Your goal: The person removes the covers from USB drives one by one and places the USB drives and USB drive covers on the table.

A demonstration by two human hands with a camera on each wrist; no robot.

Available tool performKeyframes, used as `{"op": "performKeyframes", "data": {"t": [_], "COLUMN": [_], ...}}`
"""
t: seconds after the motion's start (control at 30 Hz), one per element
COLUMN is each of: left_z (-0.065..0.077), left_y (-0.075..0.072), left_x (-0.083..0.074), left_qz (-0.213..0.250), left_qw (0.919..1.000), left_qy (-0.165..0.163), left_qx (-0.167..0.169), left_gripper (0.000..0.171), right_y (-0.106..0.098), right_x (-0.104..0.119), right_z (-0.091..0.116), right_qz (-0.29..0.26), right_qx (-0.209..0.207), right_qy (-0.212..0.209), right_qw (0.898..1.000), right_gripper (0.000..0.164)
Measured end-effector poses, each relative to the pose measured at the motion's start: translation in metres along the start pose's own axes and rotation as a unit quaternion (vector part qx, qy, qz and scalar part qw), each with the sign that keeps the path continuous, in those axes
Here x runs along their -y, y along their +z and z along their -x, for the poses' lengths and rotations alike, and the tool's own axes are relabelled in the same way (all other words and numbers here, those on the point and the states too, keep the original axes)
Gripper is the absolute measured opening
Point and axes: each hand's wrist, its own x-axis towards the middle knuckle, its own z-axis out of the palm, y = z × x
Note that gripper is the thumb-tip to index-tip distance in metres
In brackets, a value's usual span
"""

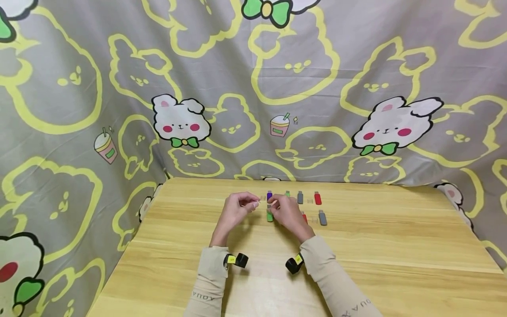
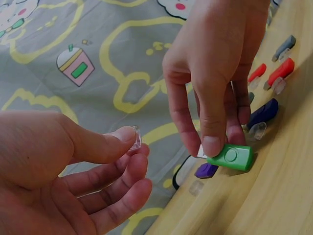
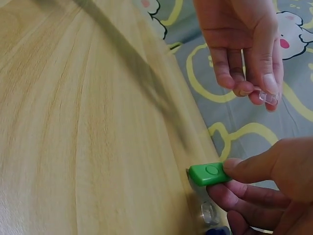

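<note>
My left hand pinches a small clear plastic cap between thumb and index finger, the other fingers loosely bent beneath. Opposite it, my right hand holds a green USB stick by the connector end, thumb on top. The stick's pale connector points toward the left hand, and a gap separates it from the cap. Close beyond the fingers, a purple USB stick lies on the table with a clear cap beside it.
On the wooden table lie more USB sticks in two rows: red, grey, another grey and a dark blue one. Clear caps lie between them. A patterned curtain hangs behind the table.
</note>
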Motion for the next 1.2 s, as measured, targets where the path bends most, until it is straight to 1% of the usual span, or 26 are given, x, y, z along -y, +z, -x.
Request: {"op": "performKeyframes", "data": {"t": [0.2, 0.43, 0.63, 0.87, 1.07, 1.2], "left_z": [-0.001, -0.001, -0.001, -0.001, -0.001, 0.0], "left_y": [-0.001, -0.002, -0.002, -0.002, 0.0, 0.002], "left_x": [0.0, 0.003, 0.003, 0.008, 0.014, 0.018], "left_qz": [-0.002, -0.001, -0.005, -0.013, -0.019, -0.038], "left_qw": [1.0, 1.0, 1.0, 0.9999, 0.9995, 0.9987], "left_qy": [0.004, 0.007, 0.002, -0.007, -0.024, -0.029], "left_qx": [-0.003, -0.001, 0.006, 0.004, 0.011, 0.018], "left_gripper": [0.009, 0.008, 0.01, 0.009, 0.009, 0.01], "right_y": [0.0, 0.001, 0.002, 0.005, 0.006, 0.004], "right_x": [-0.002, -0.005, -0.006, -0.008, -0.008, -0.008], "right_z": [-0.004, -0.006, -0.004, -0.004, -0.002, 0.002], "right_qz": [0.008, 0.039, 0.066, 0.088, 0.099, 0.09], "right_qx": [0.006, 0.008, 0.008, 0.004, -0.002, -0.021], "right_qy": [-0.004, -0.029, -0.045, -0.044, -0.048, -0.053], "right_qw": [1.0, 0.999, 0.997, 0.995, 0.994, 0.994], "right_gripper": [0.015, 0.01, 0.007, 0.004, 0.005, 0.006]}}
